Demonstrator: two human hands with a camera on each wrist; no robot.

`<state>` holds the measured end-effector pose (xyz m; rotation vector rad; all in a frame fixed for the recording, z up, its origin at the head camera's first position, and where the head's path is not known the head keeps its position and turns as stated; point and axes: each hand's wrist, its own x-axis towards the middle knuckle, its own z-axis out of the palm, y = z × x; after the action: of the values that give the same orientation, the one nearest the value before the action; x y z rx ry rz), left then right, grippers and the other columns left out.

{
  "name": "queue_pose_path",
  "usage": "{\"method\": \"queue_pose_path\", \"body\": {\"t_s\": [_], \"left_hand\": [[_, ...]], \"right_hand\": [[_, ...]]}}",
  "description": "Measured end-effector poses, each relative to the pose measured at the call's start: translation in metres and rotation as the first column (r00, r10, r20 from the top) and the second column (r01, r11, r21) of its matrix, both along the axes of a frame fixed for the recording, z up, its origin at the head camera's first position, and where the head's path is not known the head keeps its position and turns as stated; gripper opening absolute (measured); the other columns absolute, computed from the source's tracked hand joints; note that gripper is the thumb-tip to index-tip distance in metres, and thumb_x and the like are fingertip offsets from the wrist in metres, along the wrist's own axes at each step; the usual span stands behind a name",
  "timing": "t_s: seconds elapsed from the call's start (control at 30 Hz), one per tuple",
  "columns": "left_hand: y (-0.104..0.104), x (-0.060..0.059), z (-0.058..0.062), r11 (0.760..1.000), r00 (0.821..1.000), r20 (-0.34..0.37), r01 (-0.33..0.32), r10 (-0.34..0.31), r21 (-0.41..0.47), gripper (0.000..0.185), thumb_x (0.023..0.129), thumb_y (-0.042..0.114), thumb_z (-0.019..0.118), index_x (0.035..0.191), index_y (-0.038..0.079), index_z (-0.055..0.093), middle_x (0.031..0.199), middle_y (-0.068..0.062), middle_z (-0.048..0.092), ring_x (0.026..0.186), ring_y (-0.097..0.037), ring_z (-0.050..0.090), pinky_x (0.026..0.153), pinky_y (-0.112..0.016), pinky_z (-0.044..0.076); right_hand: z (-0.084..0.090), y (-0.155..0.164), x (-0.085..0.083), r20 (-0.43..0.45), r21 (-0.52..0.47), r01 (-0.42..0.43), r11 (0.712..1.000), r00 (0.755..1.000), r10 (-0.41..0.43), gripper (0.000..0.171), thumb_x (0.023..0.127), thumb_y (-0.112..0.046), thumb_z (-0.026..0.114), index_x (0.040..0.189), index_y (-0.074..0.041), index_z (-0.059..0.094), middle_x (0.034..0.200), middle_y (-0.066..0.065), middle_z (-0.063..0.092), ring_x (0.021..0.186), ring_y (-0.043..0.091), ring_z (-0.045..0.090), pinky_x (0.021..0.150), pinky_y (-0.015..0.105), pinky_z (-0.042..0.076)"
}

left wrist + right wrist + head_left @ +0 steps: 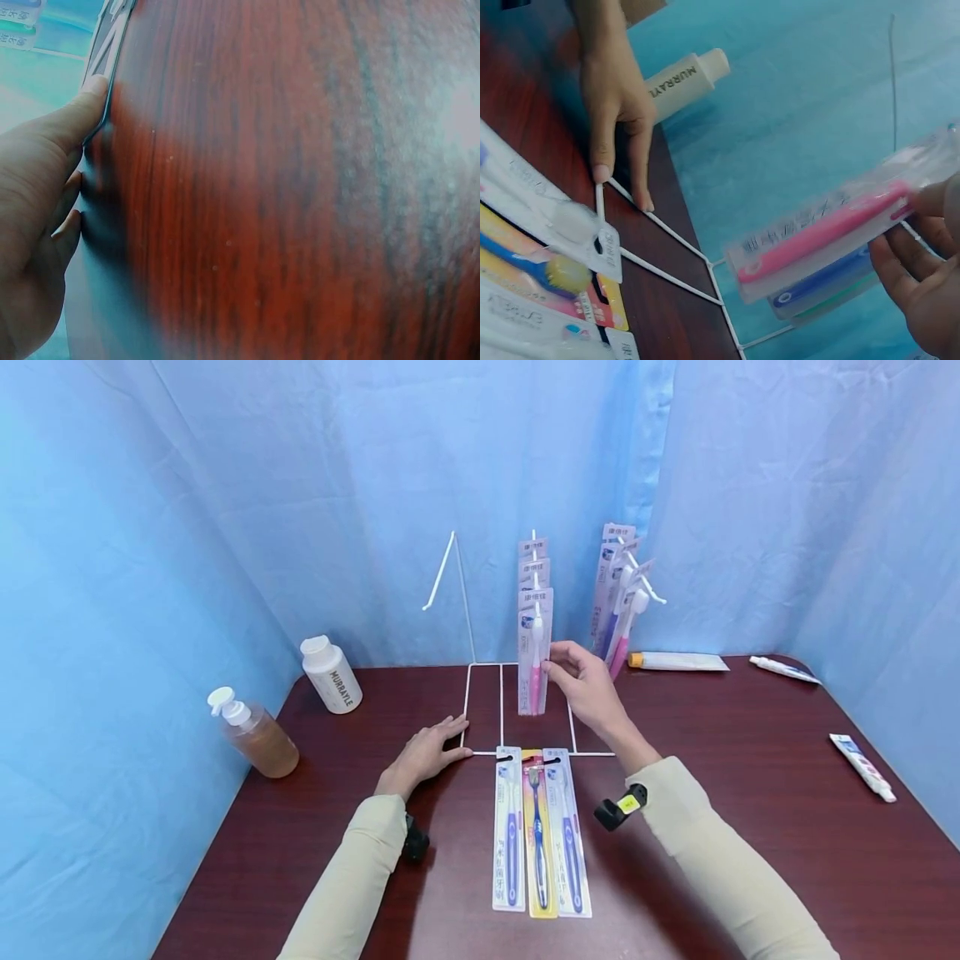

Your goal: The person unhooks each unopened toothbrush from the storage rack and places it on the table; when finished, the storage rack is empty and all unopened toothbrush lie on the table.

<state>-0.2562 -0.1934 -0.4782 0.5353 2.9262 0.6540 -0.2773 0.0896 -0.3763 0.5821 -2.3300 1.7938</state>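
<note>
Three packaged toothbrushes hang one behind another on the middle hook of a white wire display rack (501,710). My right hand (588,689) pinches the right edge of the front one, a pink toothbrush in its blister pack (535,652). In the right wrist view, the thumb (934,201) lies on the pack's near side, with blue and green toothbrushes behind it. At the rack's front left corner, my left hand (427,752) rests with fingers extended, its fingertips on the base wire. The rack's left hook (441,572) is bare.
Packaged toothbrushes (615,585) hang on the right hook. Three more packs (540,835) lie in front of the rack. A white bottle (332,677) and an amber pump bottle (262,743) stand left. Toothpaste tubes (678,662) lie to the right. Blue curtains (337,485) surround the table.
</note>
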Motion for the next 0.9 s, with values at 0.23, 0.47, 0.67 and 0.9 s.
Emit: {"method": "queue_pose_path", "body": {"t_s": [0.23,0.47,0.67,0.9], "left_hand": [[0.001,-0.001,0.001,1.000,1.000,0.005,-0.008,0.008,-0.011,0.063,0.092,0.043,0.060,0.146,0.017,0.042,0.154,-0.002,0.034,0.142,-0.026,0.033,0.109,-0.054,0.033],[0.000,-0.001,0.000,1.000,1.000,0.014,-0.012,0.012,-0.015,0.063,0.092,0.043,0.060,0.146,0.017,0.042,0.154,-0.002,0.034,0.142,-0.026,0.032,0.110,-0.053,0.032],[0.001,0.000,0.000,1.000,1.000,0.006,-0.016,0.016,-0.022,0.062,0.092,0.043,0.060,0.146,0.017,0.042,0.154,-0.003,0.035,0.142,-0.026,0.033,0.110,-0.054,0.032],[0.003,0.001,0.001,0.999,1.000,0.005,-0.022,0.022,-0.026,0.063,0.092,0.043,0.060,0.146,0.018,0.042,0.154,-0.003,0.035,0.142,-0.026,0.033,0.110,-0.054,0.031]], "right_hand": [[0.001,0.007,0.027,-0.074,0.044,0.021,0.999,0.997,-0.017,0.026,0.094,-0.017,0.061,0.117,-0.005,0.064,0.105,0.012,0.069,0.088,0.016,0.066,0.075,0.016,0.052],[0.017,0.015,0.056,-0.045,0.028,-0.056,0.998,0.997,0.058,0.026,0.093,-0.014,0.062,0.118,-0.004,0.063,0.105,0.013,0.069,0.083,0.010,0.067,0.073,0.025,0.056],[0.029,0.022,0.072,0.004,-0.011,-0.112,0.994,0.994,0.112,0.028,0.093,-0.013,0.062,0.119,-0.003,0.062,0.109,0.015,0.068,0.086,0.010,0.068,0.078,0.028,0.057],[0.013,0.045,0.087,0.100,-0.007,-0.138,0.990,0.985,0.139,0.029,0.095,-0.013,0.059,0.120,0.000,0.061,0.112,0.020,0.066,0.086,0.010,0.069,0.076,0.030,0.058]]}}
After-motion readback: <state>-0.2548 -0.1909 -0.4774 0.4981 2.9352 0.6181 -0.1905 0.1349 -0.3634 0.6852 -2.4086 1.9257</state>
